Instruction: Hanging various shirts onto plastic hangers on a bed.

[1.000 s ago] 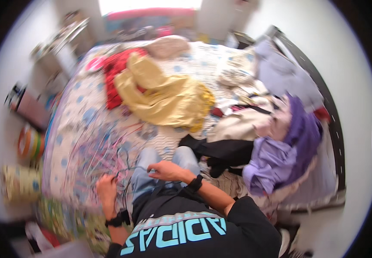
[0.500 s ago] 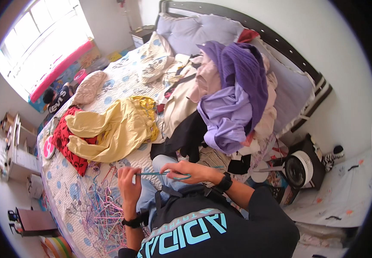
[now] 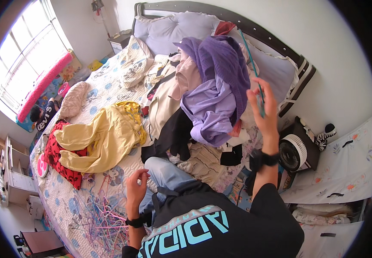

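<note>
Raised at the right, my right hand (image 3: 265,103) grips a thin teal clothes hanger (image 3: 249,53). The hanger is seen nearly edge-on, its long end pointing up toward the headboard and its lower end behind my fingers. Low over my lap, my left hand (image 3: 135,187) has its fingers curled in, with nothing visible in them. Beside it on the bed lies a tangled heap of pink, blue and purple hangers (image 3: 108,219). A heap of purple clothes (image 3: 222,81) lies beyond my lap, left of the raised hand.
Yellow trousers (image 3: 104,137) and a red patterned cloth (image 3: 61,161) lie on the patterned bed cover (image 3: 102,92). Black clothing (image 3: 173,133) is just past my knee. A white fan (image 3: 293,152) stands at the right. Another person (image 3: 48,114) is by the window.
My right hand has lifted the teal hanger away from my lap, up and to the right. The left hand has let go of it and stays low. The view has shifted slightly.
</note>
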